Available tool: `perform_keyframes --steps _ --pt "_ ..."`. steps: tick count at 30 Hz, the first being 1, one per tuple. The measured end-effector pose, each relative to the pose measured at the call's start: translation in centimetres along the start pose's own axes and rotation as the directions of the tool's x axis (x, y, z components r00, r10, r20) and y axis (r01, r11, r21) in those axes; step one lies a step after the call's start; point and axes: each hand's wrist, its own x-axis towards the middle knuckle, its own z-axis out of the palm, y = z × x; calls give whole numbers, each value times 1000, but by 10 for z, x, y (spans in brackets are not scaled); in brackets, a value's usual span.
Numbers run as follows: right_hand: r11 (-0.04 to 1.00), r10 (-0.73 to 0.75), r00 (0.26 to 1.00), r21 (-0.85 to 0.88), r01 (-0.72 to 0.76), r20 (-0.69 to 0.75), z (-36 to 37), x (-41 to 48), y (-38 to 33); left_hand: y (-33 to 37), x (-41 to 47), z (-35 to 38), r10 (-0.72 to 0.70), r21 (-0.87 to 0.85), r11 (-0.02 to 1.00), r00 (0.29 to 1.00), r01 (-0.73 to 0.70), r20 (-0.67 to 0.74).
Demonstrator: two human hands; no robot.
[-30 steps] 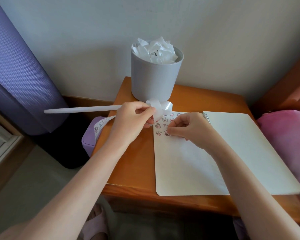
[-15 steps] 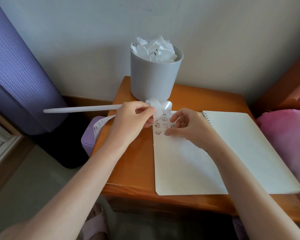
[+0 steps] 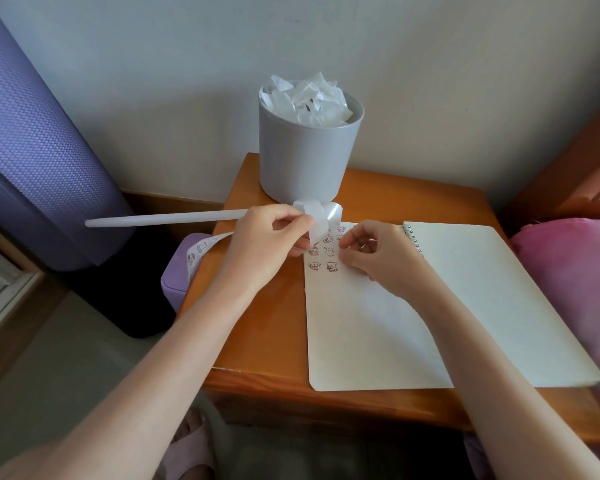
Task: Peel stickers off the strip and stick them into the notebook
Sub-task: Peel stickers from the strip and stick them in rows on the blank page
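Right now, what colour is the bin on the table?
The bin is light grey; the head view shows it best.

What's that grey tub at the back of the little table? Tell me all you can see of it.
The grey tub is round and smooth, plastic by its look, tapering toward the base. It stands upright at the back of the wooden table, near the wall, heaped above its rim with crumpled white paper scraps. A loop of the white strip sits before its foot.

Pinching curled strip with left hand, touching notebook by the stickers with right hand, bin up at 12 o'clock.
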Motion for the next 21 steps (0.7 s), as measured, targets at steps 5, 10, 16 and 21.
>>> perform_keyframes --steps 5,10,16,21 --pt "987 -60 993 142 75 -102 -5 -2 -10 -2 2 0 0 9 1000 1000 0 4" --pt "952 -162 982 246 181 -97 -2 -6 -19 -2 3 0 1 -11 1000 1000 -2 -8" --pt "944 -216 971 233 235 -101 4 -8 -21 -3 4 0 0 -21 1000 1000 0 -21" --pt "938 -200 973 265 223 -112 4 -7 -21 -1 3 1 -44 -61 997 999 43 -7"
